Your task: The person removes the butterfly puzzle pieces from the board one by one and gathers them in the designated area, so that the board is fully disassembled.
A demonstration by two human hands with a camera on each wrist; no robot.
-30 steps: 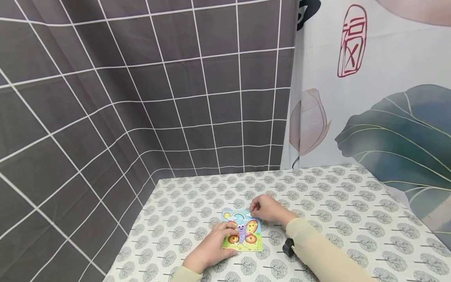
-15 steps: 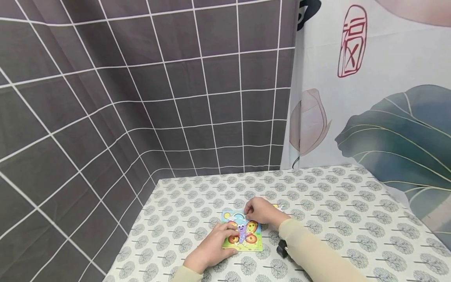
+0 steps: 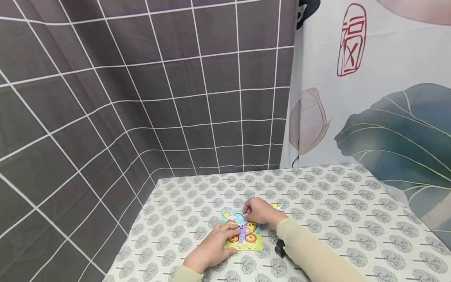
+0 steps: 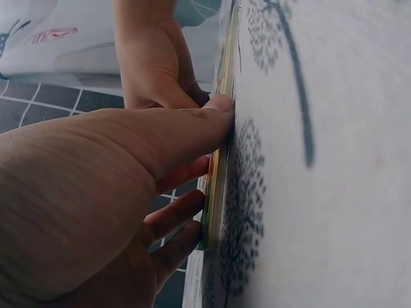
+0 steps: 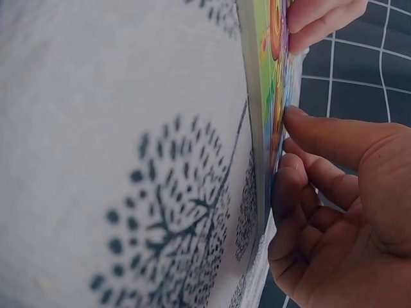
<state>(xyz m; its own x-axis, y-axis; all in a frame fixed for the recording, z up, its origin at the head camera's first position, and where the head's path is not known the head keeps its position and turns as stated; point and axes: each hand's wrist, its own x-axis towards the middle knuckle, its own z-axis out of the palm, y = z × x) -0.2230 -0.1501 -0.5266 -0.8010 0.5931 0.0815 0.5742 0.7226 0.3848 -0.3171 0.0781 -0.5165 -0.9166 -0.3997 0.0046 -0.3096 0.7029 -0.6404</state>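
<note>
Shifted leftward since a second ago, the right hand (image 3: pixel 258 212) curls its fingertips onto the far edge of the flat, colourful butterfly jigsaw board (image 3: pixel 243 234) mid-table, while the left hand (image 3: pixel 212 247) presses flat fingers on its near-left side to steady it on the tree-print tablecloth (image 3: pixel 334 219).

Light is even and bright in the head view, soft, no hard glare; shadows are faint, just thin dark rims under the hands and the puzzle board (image 3: pixel 242 232). Wide lens bends the grid lines of the grey checked curtain (image 3: pixel 141 90) toward the left edge. Detail at the table is small but fairly sharp.

Left wrist view: very close, skin of the left hand (image 4: pixel 96 212) soft-focus, tablecloth (image 4: pixel 334 160) print blurred, bg washed pale. Right wrist view: tablecloth print near the board crisp, far cloth hazy, right hand (image 5: pixel 340 192) in mild shade w/ darker creases betw fingers.
</note>
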